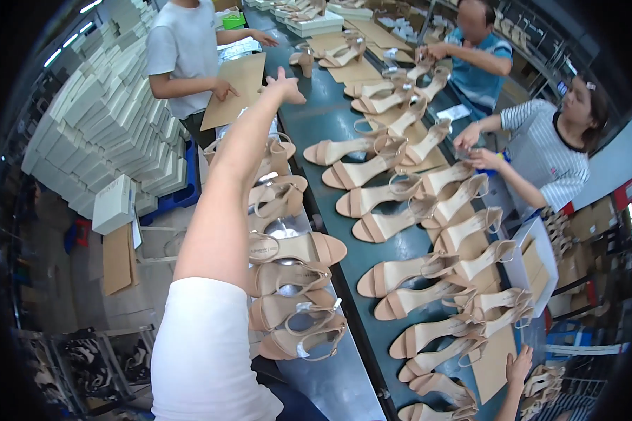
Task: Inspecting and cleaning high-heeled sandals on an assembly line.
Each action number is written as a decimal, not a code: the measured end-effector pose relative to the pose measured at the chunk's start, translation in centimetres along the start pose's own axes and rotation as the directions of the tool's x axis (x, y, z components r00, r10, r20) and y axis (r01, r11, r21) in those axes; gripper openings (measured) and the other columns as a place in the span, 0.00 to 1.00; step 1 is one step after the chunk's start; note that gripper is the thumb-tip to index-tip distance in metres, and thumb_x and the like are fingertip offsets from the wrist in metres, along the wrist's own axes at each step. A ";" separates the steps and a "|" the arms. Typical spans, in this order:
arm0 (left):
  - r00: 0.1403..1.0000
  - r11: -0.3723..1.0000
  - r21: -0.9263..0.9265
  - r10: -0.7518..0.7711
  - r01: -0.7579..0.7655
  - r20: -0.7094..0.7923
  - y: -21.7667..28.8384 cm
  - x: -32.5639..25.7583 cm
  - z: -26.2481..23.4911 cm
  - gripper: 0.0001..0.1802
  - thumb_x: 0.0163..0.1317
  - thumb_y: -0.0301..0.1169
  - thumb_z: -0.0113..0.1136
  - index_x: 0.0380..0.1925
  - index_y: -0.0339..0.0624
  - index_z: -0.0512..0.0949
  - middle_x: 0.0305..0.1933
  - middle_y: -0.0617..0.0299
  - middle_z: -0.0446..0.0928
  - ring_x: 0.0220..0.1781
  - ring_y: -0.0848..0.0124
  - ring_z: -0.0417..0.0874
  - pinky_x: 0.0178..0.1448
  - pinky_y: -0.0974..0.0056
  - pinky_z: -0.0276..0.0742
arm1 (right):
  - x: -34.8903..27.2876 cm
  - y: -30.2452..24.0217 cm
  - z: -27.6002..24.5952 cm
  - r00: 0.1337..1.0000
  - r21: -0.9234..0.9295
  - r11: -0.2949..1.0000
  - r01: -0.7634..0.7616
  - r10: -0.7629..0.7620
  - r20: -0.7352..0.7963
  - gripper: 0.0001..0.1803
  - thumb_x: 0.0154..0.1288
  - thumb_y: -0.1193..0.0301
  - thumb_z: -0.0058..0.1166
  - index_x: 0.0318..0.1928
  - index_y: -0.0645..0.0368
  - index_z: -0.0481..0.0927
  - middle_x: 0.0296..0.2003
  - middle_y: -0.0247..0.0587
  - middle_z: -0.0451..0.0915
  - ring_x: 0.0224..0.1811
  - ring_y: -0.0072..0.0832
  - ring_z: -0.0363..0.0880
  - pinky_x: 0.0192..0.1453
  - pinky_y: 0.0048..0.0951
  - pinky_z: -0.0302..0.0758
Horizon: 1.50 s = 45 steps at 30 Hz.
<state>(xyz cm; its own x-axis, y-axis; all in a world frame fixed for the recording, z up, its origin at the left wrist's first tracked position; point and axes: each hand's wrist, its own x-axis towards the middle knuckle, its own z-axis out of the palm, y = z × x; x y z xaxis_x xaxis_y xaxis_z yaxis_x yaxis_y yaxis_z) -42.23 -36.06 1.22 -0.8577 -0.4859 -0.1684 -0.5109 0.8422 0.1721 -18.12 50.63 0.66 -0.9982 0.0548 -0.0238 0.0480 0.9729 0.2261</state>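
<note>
My left arm, in a short white sleeve, stretches far forward along the left side of the green belt (309,126). At its end my left hand (286,88) hovers at the belt's edge, fingers apart, holding nothing I can see. Closest to it on the belt is a beige heeled sandal (303,60), just beyond the fingers. Beneath my forearm, several beige ankle-strap sandals (319,247) lie in a row on a metal ledge (330,386), partly covered by the arm. I cannot make out my right hand in this view.
Many sandals (372,281) line the belt's right half, some on cardboard (495,358). Across it stand two people; another person's hand (519,365) shows lower right. A person in white touches a cardboard sheet (235,88) at far left. White shoeboxes (105,119) are stacked left.
</note>
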 end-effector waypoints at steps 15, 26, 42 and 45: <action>-0.160 0.620 0.766 0.750 -0.169 -0.642 -3.3 -20.6 -30.4 0.44 0.47 0.34 0.58 0.66 0.54 0.52 0.70 0.50 0.47 0.72 0.49 0.45 0.68 0.34 0.37 | 1.8 -29.5 -15.2 0.804 0.071 0.819 0.570 -0.537 -0.256 0.17 0.51 0.69 0.59 0.43 0.61 0.74 0.38 0.51 0.76 0.43 0.47 0.75 0.48 0.43 0.69; 0.860 0.397 0.912 0.497 -0.106 -0.117 -34.0 4.3 -11.5 0.52 0.41 0.51 0.64 0.68 0.54 0.53 0.74 0.55 0.42 0.76 0.59 0.35 0.73 0.41 0.28 | 5.6 -44.4 -13.3 0.886 0.148 0.877 0.457 -0.464 0.016 0.20 0.47 0.66 0.62 0.43 0.58 0.77 0.40 0.45 0.76 0.44 0.40 0.76 0.49 0.40 0.70; 0.825 0.634 0.690 0.558 -0.350 -0.094 -40.7 14.5 -6.5 0.25 0.39 0.35 0.62 0.36 0.29 0.73 0.37 0.52 0.66 0.45 0.59 0.67 0.51 0.60 0.64 | 28.2 -90.1 -23.3 0.308 -0.036 0.320 0.947 -0.933 -0.189 0.12 0.55 0.65 0.57 0.35 0.58 0.73 0.34 0.42 0.75 0.40 0.37 0.77 0.41 0.37 0.73; 0.835 0.721 0.610 0.523 -0.329 -0.168 -40.9 16.5 -7.9 0.29 0.34 0.36 0.66 0.37 0.29 0.72 0.38 0.52 0.66 0.47 0.59 0.66 0.51 0.60 0.65 | 26.3 -90.0 -22.8 0.238 0.010 0.239 0.971 -0.958 -0.160 0.12 0.55 0.65 0.57 0.35 0.57 0.73 0.33 0.41 0.75 0.39 0.36 0.77 0.42 0.37 0.73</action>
<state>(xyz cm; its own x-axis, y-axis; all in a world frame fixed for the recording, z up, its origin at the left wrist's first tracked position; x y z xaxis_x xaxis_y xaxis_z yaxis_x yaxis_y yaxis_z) -35.92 -80.37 -0.92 -0.9936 -0.0045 0.1128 -0.0509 0.9097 -0.4121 -49.54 -40.64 1.84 -0.2889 -0.9550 -0.0667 -0.9573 0.2881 0.0216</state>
